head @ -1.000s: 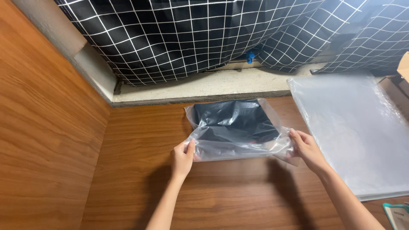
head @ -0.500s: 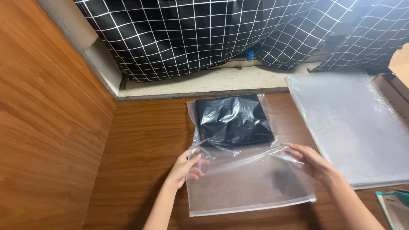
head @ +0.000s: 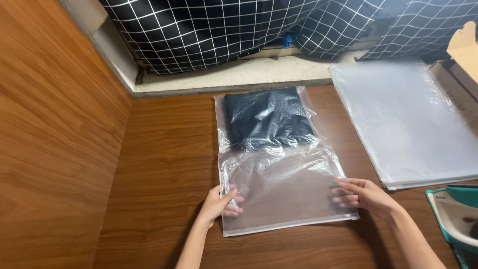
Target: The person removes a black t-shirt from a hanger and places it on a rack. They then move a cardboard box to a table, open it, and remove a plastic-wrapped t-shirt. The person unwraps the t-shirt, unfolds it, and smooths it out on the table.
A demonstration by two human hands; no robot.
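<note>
A clear plastic bag (head: 279,164) lies flat on the wooden counter (head: 164,164), with a folded dark garment (head: 269,118) inside its far half. The left hand (head: 219,203) pinches the bag's near left edge, thumb on top, its grip clamped on the plastic. The right hand (head: 363,196) rests with fingers spread flat on the bag's near right corner, apparently pressing rather than gripping, and a stack of empty clear bags (head: 408,119) lies just right of the bag.

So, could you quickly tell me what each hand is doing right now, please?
Left hand: pinching the near left edge of the clear plastic bag.
Right hand: open, fingers flat on the bag's near right edge.
</note>
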